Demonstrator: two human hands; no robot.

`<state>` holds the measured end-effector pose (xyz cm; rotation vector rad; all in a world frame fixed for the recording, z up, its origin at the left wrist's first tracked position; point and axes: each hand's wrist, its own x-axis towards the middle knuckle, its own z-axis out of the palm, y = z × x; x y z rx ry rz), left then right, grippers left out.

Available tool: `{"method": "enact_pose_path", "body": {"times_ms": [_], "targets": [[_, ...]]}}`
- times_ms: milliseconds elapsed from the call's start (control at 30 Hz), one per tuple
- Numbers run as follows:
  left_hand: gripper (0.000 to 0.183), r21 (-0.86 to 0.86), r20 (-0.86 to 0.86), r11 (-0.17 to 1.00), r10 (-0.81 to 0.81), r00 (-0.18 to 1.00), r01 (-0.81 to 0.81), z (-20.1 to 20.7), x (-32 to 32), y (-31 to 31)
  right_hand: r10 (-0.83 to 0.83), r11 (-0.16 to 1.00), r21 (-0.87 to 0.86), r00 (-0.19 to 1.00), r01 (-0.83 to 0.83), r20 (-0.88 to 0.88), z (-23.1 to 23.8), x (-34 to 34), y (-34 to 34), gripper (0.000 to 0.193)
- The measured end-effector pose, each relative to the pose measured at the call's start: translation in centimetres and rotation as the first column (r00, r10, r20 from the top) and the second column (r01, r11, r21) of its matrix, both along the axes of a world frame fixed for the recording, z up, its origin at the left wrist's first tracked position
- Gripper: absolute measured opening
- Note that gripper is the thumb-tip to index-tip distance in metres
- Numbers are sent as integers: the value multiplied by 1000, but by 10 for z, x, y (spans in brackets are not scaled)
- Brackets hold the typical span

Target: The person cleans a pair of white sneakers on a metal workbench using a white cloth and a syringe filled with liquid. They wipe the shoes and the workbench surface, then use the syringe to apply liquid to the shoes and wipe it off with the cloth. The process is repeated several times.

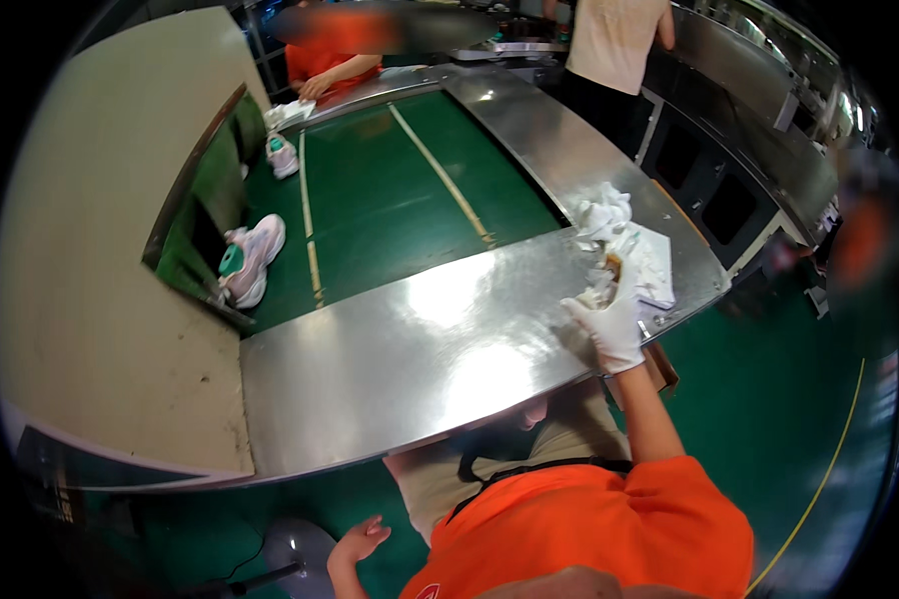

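Note:
My right hand, in a white glove, rests near the right corner of the metal table edge. Its fingers curl around something crumpled, whitish and brown that I cannot make out. Just beyond lie wads of crumpled white paper, beside a flat white stack. My left hand is bare and hangs low by my side, away from the table, fingers loosely apart and holding nothing. Farther left, a pale pink sneaker with a green piece in its opening lies on the green conveyor belt.
Another pale sneaker sits farther up the belt, by the beige housing with green flaps. At the far end a person in orange has hands near white paper. Someone else stands behind. A grey round fan-like object stands below left.

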<state>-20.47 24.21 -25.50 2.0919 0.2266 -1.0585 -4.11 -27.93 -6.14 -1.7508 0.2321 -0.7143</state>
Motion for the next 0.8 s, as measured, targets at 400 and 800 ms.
{"method": "enact_pose_path", "body": {"times_ms": [400,800], "targets": [[48,-592,16,475,-801,599,651,250,189,-205,30,899,429,992,-82,126,10,-10,-5,89],[49,-841,-245,424,-853,460,337,202,266,-307,-13,852,523,999,-15,50,10,-9,-3,95]]}}
